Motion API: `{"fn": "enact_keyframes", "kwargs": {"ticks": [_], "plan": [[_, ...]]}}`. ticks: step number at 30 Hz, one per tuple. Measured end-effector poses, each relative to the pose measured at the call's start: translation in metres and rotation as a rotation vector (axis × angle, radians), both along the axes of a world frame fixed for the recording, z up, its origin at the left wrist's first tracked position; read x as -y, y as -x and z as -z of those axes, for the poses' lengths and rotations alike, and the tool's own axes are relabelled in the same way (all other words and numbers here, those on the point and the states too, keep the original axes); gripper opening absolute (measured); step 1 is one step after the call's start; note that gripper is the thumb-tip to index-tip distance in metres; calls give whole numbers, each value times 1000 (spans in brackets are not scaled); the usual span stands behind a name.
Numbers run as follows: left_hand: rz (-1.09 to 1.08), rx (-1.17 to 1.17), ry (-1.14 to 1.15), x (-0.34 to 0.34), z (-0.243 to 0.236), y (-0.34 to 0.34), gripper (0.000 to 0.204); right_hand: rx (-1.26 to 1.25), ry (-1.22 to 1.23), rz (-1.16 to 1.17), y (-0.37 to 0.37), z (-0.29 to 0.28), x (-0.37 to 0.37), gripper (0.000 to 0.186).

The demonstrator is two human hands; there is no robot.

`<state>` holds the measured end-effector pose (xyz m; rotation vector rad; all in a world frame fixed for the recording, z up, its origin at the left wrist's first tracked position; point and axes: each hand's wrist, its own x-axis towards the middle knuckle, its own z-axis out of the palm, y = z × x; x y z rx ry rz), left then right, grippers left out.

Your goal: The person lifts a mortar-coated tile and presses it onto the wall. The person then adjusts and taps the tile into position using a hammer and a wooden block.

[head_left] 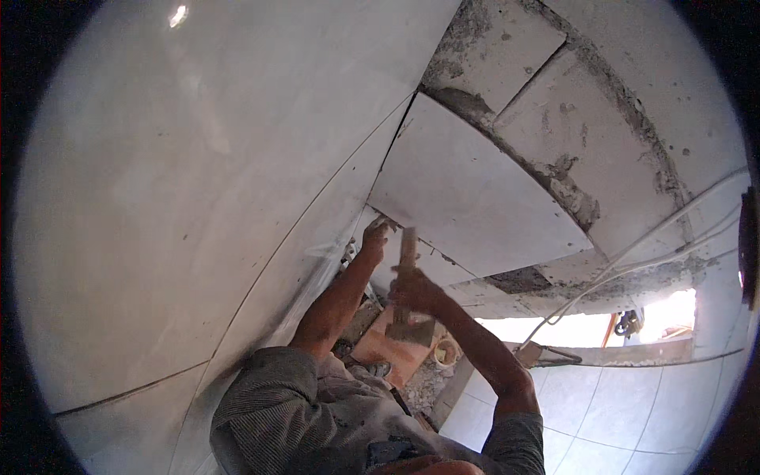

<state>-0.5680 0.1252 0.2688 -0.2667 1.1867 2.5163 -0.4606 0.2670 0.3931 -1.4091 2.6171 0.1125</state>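
Observation:
A large pale tile (467,194) is set on the wall in front of me, its left edge against the tiled wall on my left. My left hand (374,237) is at this tile's lower left corner, fingers bent together at the joint; a small dark bit shows by the fingertips, too small to name. Just right of it, my right hand (416,290) is closed round a trowel (410,329). The trowel's flat grey blade hangs below the fist, and its blurred handle points up toward the tile's lower edge.
Large glossy tiles (158,206) cover the left wall. Rough mortar-smeared wall (590,150) lies above and right. White cables (633,269) hang at the right, near a bright opening. Below are a reddish-brown board (396,348), a small bucket (446,352), rubble (431,384) and light floor tiles (617,400).

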Motion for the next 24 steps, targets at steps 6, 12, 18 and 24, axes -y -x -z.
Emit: {"fn": "enact_keyframes", "kwargs": {"ticks": [6,12,18,24], "plan": [[-581,238,18,-12,-3,29,20,-53,26,5,-17,3,9,20],[-551,138,-24,-5,13,42,14,-74,28,-72,9,-2,8,21],[-301,157,-172,-26,45,54,16,-54,137,-86,-5,5,-4,20],[-533,-59,-585,25,133,89,21,16,126,-156,4,16,45,21]]}}
